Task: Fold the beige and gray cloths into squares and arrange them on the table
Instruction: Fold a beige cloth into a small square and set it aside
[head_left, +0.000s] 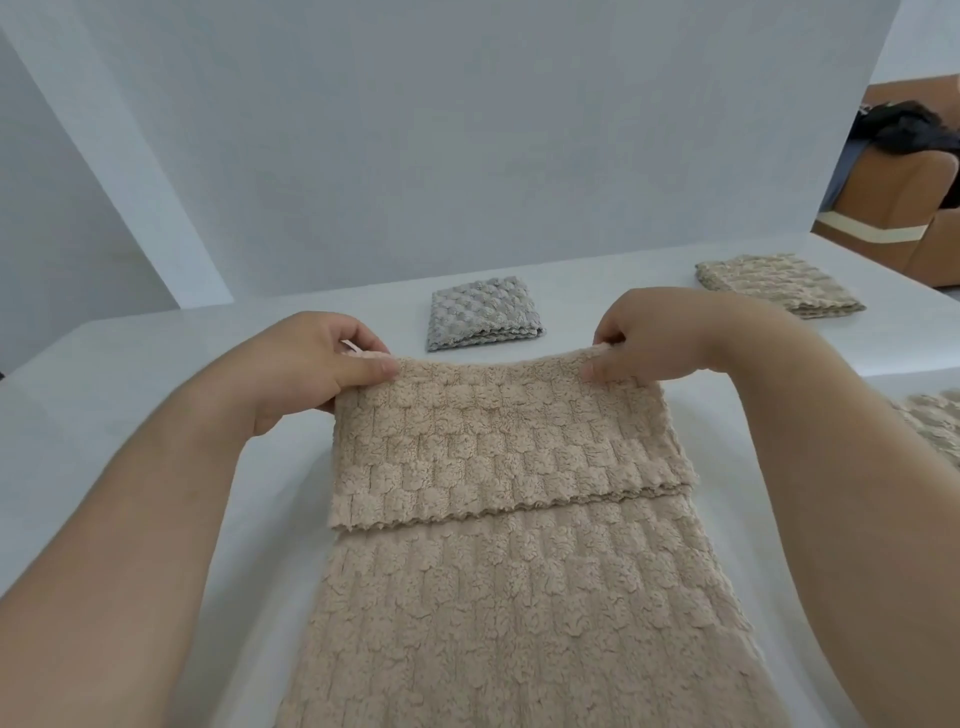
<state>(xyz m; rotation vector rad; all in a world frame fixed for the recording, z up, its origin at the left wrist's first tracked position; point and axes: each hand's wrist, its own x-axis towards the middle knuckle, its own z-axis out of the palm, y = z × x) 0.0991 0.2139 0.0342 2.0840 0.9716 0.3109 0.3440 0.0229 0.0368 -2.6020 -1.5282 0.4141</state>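
On the table (130, 364) the beige cloth (493, 597) runs lengthwise away.

— What is being held?
— Left hand (311, 366) and right hand (657, 338) each pinch a far corner of the beige cloth (493, 582), whose far part is doubled back over itself
— Anything else on the table (130, 415)?
— A folded gray cloth (480, 313) near the far edge, a folded beige square (779, 285) toward the far right corner
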